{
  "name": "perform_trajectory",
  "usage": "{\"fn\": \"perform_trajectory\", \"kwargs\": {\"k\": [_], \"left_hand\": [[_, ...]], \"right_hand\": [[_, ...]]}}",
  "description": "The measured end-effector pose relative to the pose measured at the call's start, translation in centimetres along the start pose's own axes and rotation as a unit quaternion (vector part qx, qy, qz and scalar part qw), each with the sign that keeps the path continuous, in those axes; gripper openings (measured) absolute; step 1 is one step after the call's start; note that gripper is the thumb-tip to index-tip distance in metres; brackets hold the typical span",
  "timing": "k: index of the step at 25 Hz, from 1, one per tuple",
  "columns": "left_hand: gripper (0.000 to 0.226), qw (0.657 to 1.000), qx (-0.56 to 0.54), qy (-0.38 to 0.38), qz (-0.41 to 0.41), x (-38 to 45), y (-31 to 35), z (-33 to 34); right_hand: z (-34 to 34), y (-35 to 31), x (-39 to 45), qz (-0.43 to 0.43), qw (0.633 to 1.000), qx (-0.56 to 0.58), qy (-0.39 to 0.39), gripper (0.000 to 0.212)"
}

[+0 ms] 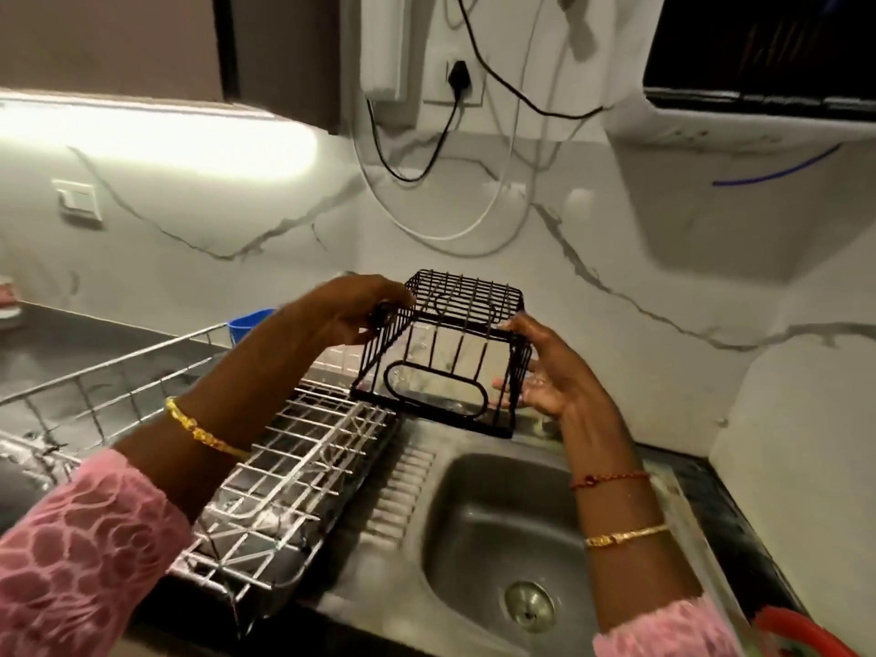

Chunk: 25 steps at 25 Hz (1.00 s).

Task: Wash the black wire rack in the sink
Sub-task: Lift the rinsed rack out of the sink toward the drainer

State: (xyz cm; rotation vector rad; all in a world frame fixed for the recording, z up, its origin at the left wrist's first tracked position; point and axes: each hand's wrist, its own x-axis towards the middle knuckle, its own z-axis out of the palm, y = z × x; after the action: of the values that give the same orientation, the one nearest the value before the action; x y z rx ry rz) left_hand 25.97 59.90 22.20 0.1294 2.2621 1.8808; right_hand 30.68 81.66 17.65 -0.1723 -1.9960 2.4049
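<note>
Behind the sink [479,509], both hands hold the black wire rack [445,353] — fingertips hidden.

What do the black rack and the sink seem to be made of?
The black rack: thin metal wire, probably with a black coating, since its slim rods keep their shape. The sink: likely stainless steel with a dull brushed finish, grey with soft reflections and pressed ridges.

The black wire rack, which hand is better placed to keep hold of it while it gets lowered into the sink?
Probably the left hand: its fingers curl around the black wire rack's upper left edge. The right hand only lies open against the right side, above the sink.
</note>
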Motion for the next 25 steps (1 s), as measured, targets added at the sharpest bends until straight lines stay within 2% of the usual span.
{"fn": "perform_trajectory", "kwargs": {"k": [1,3,6,8,10,13,15,16,17,19,21,23,25], "left_hand": [[0.014,1.0,-0.003,0.005,0.003,0.7,-0.2,-2.2],[0.014,1.0,-0.009,0.006,0.018,2.3,-1.0,-6.7],[0.01,0.997,-0.007,0.022,0.067,4.8,-3.2,-12.8],[0.007,0.994,0.005,0.042,0.103,6.7,-5.2,-17.2],[0.011,0.994,0.016,0.029,0.107,8.8,-8.0,-20.8],[0.019,0.998,0.037,-0.016,0.043,11.9,-12.6,-24.1],[0.008,0.996,0.076,-0.032,-0.033,13.1,-14.9,-24.5],[0.006,0.991,0.103,-0.045,-0.071,13.5,-15.9,-24.4],[0.012,0.983,0.138,-0.058,-0.104,13.9,-16.9,-24.3],[0.009,0.965,0.209,-0.085,-0.131,14.3,-18.4,-23.7],[0.016,0.948,0.262,-0.107,-0.144,14.6,-19.4,-23.2],[0.021,0.933,0.301,-0.129,-0.149,15.0,-19.9,-23.1],[0.01,0.924,0.331,-0.129,-0.143,15.4,-20.6,-23.2]], "right_hand": [[2.3,-0.1,0.8,-0.01,1.0,-0.022,-0.002,0.008],[6.6,0.3,2.9,-0.027,0.998,-0.049,-0.011,0.008],[12.0,1.9,7.2,-0.037,0.995,-0.091,-0.019,0.043],[16.3,3.3,10.2,-0.028,0.991,-0.133,-0.011,0.055],[19.9,4.5,12.3,0.003,0.984,-0.177,-0.005,0.058],[23.5,6.4,15.3,0.077,0.96,-0.27,-0.003,0.031],[24.7,7.8,16.4,0.142,0.914,-0.379,-0.011,0.016],[25.3,8.7,16.7,0.173,0.885,-0.431,-0.02,0.013],[25.6,9.7,17.0,0.198,0.858,-0.473,-0.03,0.015],[26.0,11.5,17.2,0.237,0.817,-0.523,-0.049,0.022],[25.9,13.3,17.2,0.261,0.808,-0.527,-0.047,0.024],[25.8,14.4,17.5,0.279,0.821,-0.495,-0.053,0.032],[25.7,14.9,18.1,0.271,0.83,-0.486,-0.047,0.031]]}}
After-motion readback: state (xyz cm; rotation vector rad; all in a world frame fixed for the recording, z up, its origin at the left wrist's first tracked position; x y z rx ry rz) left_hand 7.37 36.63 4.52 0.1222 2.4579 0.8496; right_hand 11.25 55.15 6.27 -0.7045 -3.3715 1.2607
